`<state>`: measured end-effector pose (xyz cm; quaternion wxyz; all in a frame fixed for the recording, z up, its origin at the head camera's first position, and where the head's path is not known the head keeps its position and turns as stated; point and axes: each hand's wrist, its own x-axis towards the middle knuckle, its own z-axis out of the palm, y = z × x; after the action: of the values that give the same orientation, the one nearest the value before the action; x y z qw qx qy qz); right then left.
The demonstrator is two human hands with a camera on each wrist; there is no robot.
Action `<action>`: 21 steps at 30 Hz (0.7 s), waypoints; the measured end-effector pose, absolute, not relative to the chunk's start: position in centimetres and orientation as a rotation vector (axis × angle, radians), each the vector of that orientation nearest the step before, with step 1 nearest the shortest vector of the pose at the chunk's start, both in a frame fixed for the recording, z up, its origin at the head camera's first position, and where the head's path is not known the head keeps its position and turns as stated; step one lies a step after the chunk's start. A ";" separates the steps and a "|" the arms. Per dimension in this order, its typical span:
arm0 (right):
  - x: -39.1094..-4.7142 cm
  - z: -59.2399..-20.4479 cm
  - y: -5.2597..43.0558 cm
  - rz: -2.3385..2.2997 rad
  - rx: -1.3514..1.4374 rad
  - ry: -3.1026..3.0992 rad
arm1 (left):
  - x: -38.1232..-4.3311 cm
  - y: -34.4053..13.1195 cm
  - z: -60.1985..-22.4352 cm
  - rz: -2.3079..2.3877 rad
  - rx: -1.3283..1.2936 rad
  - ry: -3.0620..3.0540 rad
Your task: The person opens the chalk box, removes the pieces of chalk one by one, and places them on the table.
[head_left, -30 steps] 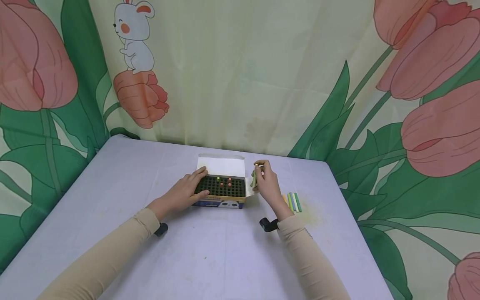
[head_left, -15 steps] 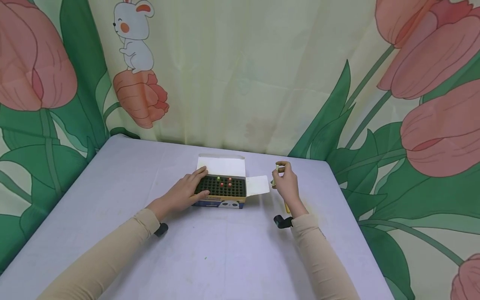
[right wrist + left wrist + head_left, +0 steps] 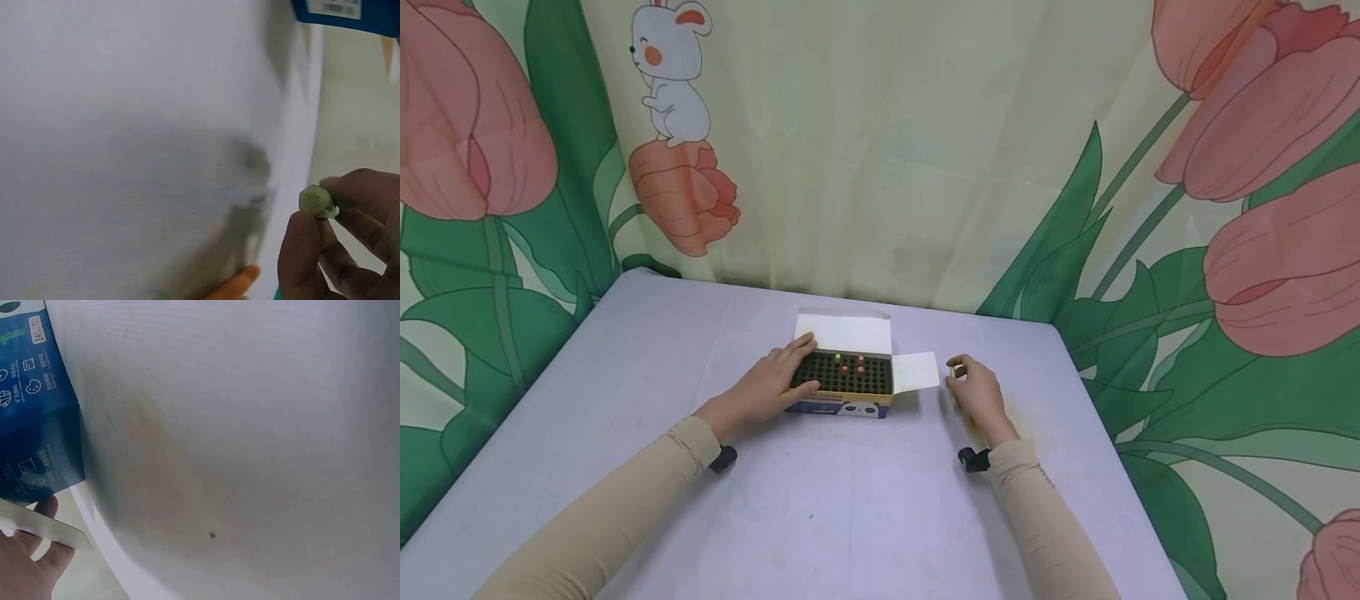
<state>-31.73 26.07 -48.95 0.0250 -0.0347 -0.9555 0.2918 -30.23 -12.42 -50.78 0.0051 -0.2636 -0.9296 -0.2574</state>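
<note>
My left hand (image 3: 763, 385) rests over the left end of a blue panda-printed box (image 3: 827, 408), fingers extended toward its back rim and thumb along the front rim. A black holed insert (image 3: 872, 386) fills the box top. A green chalk end (image 3: 838, 357) and several red chalk ends (image 3: 861, 371) stand in its holes. To the right of the box, my right hand (image 3: 981, 393) pinches a pale green chalk stick (image 3: 315, 201) between thumb and fingers, its end facing the right wrist camera. In the left wrist view, a white flap (image 3: 47, 526) crosses the left fingers.
The box's white lid (image 3: 842, 331) stands open at the back, and a white side flap (image 3: 916, 372) sticks out rightward. An orange chalk stick (image 3: 234, 286) lies below the right hand. White cloth covers the table (image 3: 850, 500); a printed curtain (image 3: 880, 167) hangs behind.
My right hand has moved away from the box to the right and then lower, carrying the chalk. The side flap has swung further outward. The left hand has stayed in place.
</note>
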 end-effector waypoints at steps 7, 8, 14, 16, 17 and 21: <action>-31.4 -50.1 26.3 0.744 -0.109 -3.031 | -30.4 -12.4 -50.4 -0.811 -0.825 -2.911; -31.4 -50.2 26.3 0.709 -0.105 -3.037 | -30.4 -12.4 -50.3 -0.812 -0.826 -2.910; -31.2 -50.5 26.5 0.583 -0.071 -3.048 | -30.2 -12.4 -50.2 -0.823 -0.825 -2.913; -31.1 -50.6 26.6 0.582 -0.077 -3.051 | -30.1 -12.4 -50.3 -0.830 -0.826 -2.912; -31.0 -50.7 26.7 0.580 -0.080 -3.052 | -30.1 -12.4 -50.4 -0.829 -0.826 -2.910; -30.9 -51.1 26.9 0.608 -0.074 -3.034 | -29.9 -12.4 -50.7 -0.837 -0.812 -2.918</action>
<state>-30.95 26.89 -51.08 0.0231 -0.0240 -0.9800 0.1963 -29.95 -12.40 -50.72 -0.0002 -0.2586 -0.9285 -0.2664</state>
